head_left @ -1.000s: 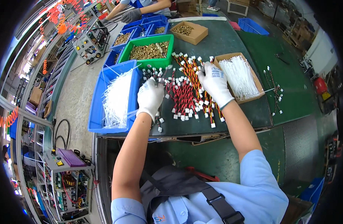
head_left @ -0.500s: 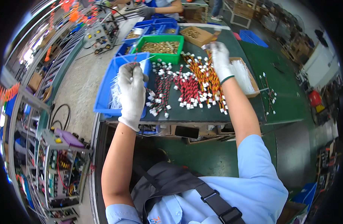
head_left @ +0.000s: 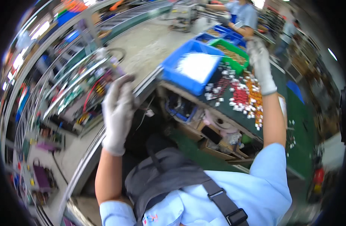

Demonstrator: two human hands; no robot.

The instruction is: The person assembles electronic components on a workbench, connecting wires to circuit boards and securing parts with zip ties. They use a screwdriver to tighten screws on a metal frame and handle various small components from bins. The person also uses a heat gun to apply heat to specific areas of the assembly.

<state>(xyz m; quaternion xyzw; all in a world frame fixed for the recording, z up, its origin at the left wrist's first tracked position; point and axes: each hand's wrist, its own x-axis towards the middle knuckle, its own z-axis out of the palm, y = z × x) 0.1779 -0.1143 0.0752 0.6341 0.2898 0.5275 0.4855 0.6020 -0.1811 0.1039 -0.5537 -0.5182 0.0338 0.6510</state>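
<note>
Head view is blurred, with the left hand (head_left: 118,116) and the right hand (head_left: 260,67), both in pale gloves, well apart. The left hand is raised off the tabletop (head_left: 226,113) on its left, in front of a rack of electronic parts (head_left: 77,100); its fingers point up, slightly bent, and whether they pinch anything cannot be told. The right hand reaches toward the far side, beside the green bin (head_left: 239,69) as seen; its smeared fingers hide any grasp. Between them on the tabletop lie twisted wires with white connectors: dark wires (head_left: 220,83) nearest the blue bin (head_left: 186,83), red wires (head_left: 240,96) next, orange-yellow wires (head_left: 254,91) by the right wrist. The step in hand appears to be a wide reach rather than work on these wires; handling one would call for a low, narrow fingertip pinch, parting it from its neighbours.
</note>
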